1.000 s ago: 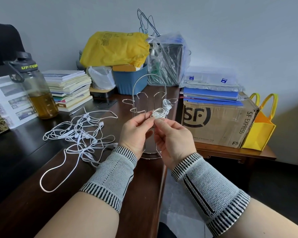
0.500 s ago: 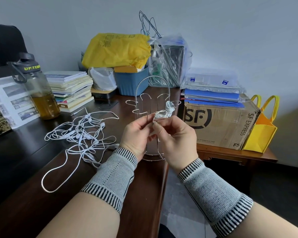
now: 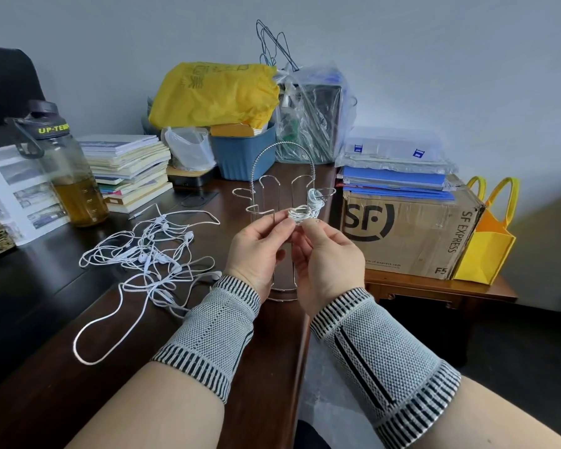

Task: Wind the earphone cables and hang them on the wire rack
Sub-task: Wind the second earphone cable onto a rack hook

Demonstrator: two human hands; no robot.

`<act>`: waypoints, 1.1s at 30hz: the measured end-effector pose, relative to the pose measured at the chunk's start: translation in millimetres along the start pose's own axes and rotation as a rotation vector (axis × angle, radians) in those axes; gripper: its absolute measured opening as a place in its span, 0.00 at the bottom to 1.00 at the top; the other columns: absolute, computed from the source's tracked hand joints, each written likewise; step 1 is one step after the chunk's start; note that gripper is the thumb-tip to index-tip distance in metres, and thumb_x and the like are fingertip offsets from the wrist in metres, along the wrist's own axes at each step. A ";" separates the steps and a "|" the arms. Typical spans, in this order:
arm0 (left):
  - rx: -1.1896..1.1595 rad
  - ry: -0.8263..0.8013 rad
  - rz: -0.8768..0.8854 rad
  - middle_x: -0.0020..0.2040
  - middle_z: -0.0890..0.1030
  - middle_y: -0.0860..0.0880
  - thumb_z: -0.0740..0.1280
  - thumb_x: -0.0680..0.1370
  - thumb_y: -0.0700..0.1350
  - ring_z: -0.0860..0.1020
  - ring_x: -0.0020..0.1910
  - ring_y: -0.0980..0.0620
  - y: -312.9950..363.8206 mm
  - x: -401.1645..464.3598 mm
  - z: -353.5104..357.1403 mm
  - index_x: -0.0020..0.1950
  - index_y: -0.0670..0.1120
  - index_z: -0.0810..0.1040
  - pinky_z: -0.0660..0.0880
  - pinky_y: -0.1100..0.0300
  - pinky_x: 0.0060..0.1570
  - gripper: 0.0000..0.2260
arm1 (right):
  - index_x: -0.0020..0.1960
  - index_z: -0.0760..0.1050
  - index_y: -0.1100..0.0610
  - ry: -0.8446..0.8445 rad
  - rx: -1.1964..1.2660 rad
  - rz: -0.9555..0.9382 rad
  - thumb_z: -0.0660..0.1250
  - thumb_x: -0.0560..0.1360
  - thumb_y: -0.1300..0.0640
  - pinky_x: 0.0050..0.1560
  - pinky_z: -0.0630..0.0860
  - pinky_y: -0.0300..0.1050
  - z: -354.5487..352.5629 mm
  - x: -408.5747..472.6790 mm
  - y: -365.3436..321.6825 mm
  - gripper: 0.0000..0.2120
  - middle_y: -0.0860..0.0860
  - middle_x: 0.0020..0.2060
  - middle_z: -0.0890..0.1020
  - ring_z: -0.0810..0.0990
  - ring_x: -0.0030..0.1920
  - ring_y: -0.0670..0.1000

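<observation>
- The table [image 3: 46,351], dark wood, filled the left and centre and carried the task's things.
- A cardboard box [image 3: 408,234] marked SF Express sat on a lower stand to the right, with blue folders [image 3: 395,179] stacked on top and a yellow bag [image 3: 486,251] beside it.
- At the back of the table stood a blue tub [image 3: 243,153] with a yellow sack [image 3: 214,92] over it, a book stack [image 3: 130,170] and a bottle [image 3: 68,176] holding amber liquid.
- A loose tangle [image 3: 149,254] of white earphone cables lay on the table, left of the hands, with one long loop trailing toward the near edge.
- The rack [image 3: 284,196], thin silver wire with an arched handle, stood upright near the table's right edge, just behind the hands.
- The left hand [image 3: 256,251] and the right hand [image 3: 327,257], both in grey knit wrist sleeves, were raised together in front of the rack; each grip was pinched on a small coil [image 3: 300,213] of white cable, thumb and fingertips closed round it.
- A second wound bundle [image 3: 314,197] hung on the rack's upper right hook, just above the coil.
</observation>
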State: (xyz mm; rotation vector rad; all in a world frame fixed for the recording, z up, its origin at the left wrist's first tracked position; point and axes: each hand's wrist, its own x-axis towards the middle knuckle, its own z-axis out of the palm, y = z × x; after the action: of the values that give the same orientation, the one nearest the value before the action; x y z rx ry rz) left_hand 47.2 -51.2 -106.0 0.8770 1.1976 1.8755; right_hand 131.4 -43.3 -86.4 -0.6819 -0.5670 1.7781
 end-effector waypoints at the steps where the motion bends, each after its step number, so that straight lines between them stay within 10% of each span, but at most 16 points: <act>1: 0.000 0.004 -0.003 0.44 0.84 0.46 0.68 0.77 0.39 0.79 0.44 0.50 -0.4 0.4 -0.3 0.50 0.47 0.83 0.71 0.55 0.48 0.06 | 0.47 0.78 0.61 0.022 -0.001 -0.006 0.70 0.74 0.65 0.35 0.76 0.38 0.8 0.0 1.5 0.03 0.54 0.35 0.83 0.81 0.33 0.47; 20: 0.009 -0.139 -0.014 0.42 0.81 0.45 0.60 0.80 0.36 0.78 0.36 0.54 5.3 0.9 -3.9 0.55 0.49 0.83 0.75 0.64 0.39 0.14 | 0.42 0.79 0.61 0.045 -0.029 0.038 0.70 0.74 0.66 0.30 0.75 0.37 6.8 -10.2 2.2 0.02 0.55 0.31 0.81 0.79 0.28 0.46; 33: -0.071 -0.152 -0.066 0.57 0.77 0.27 0.57 0.80 0.37 0.74 0.54 0.38 4.0 3.1 -6.4 0.56 0.44 0.84 0.70 0.48 0.62 0.16 | 0.44 0.77 0.62 0.012 -0.051 0.198 0.68 0.75 0.67 0.29 0.75 0.35 9.2 -1.1 -4.3 0.02 0.53 0.29 0.80 0.77 0.25 0.45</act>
State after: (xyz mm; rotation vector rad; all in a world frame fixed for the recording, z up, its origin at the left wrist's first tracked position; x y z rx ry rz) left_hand 39.4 -52.5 -103.9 0.9125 1.0485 1.7550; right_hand 128.2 -43.6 -76.7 -0.8065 -0.5533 1.9467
